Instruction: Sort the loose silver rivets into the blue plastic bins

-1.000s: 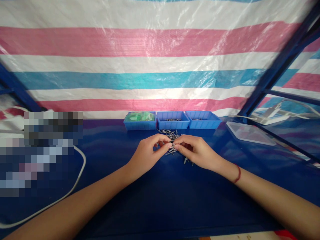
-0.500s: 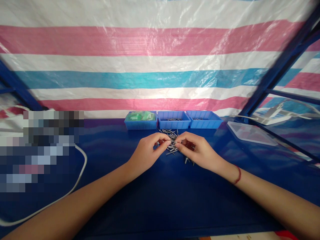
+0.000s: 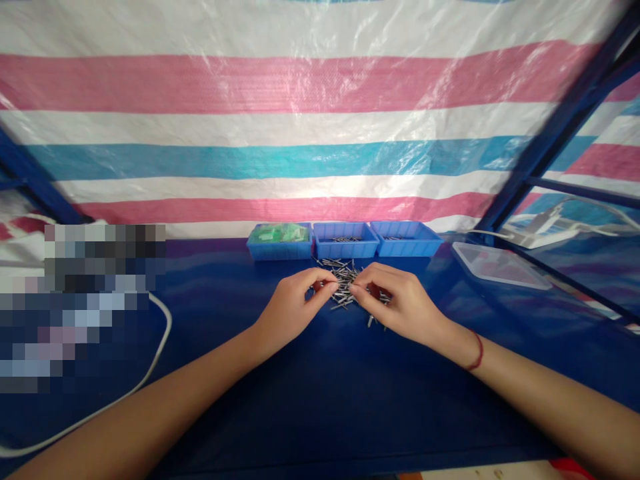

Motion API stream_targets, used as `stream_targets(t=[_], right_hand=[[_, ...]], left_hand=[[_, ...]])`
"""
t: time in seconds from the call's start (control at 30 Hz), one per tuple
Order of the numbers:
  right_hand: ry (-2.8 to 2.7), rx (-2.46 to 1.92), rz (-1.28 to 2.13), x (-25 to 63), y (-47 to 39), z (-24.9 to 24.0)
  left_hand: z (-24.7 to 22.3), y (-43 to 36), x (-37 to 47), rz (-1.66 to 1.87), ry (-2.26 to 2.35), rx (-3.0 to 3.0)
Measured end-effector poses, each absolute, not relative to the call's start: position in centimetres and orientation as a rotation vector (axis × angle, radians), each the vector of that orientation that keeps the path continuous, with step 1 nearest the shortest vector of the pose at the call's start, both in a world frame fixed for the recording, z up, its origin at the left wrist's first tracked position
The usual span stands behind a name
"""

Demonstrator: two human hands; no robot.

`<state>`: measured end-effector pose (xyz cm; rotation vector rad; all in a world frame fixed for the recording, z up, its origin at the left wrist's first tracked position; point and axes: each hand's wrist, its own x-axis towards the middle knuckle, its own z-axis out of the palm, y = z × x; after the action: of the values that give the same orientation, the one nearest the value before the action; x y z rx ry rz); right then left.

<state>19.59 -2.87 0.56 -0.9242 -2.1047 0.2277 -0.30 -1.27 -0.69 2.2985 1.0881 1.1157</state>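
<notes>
A loose pile of thin silver metal fasteners (image 3: 343, 293), which look like screws or rivets, lies on the blue tabletop (image 3: 310, 400). On the pile's left side is my left hand (image 3: 295, 303), thumb and forefinger pinched together. My right hand (image 3: 403, 300) pinches the same way over the right side, a short gap from the left fingertips. Whatever sits between either set of fingertips is too small to make out. Several fasteners show beneath and beside the right hand.
Behind the pile stand three blue bins: the left bin (image 3: 280, 252) holds green bags, while the middle bin (image 3: 345, 251) and right bin (image 3: 407, 248) hold some metal pieces. A clear plastic lid (image 3: 500, 265) lies right. A white cable (image 3: 163, 333) curves along the left.
My right fingers have come closer together and shifted slightly over the pile. The left hand stays in nearly the same pinch. The view has moved slightly.
</notes>
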Motion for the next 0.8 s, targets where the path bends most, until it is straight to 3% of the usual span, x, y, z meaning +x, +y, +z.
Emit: stream_targets(t=[0.1,0.3,0.43,0.63,0.8], right_hand=[[-1.87,-1.11,0.34,20.6,-1.4,0.4],[-1.216,-1.383,0.441,25.7,3.8,-0.6],[-1.022,-1.461,0.568,27.6,5.4,-0.7],[-1.059,-1.43,0.644,26.3,4.5,-0.1],[-1.614,-1.315,0.689,23.6,2.0,0.3]], left_hand=[[-0.7,-1.4,-0.2,1.111,1.17,2.268],[-1.2,-1.7,-0.2,0.66,1.164,2.66],[-1.6,-1.6,-0.1,0.549,1.205,2.743],[-1.4,-1.7,0.1,0.517,1.255,2.74],[-1.3,-1.6,0.0,0.589,1.304,2.757]])
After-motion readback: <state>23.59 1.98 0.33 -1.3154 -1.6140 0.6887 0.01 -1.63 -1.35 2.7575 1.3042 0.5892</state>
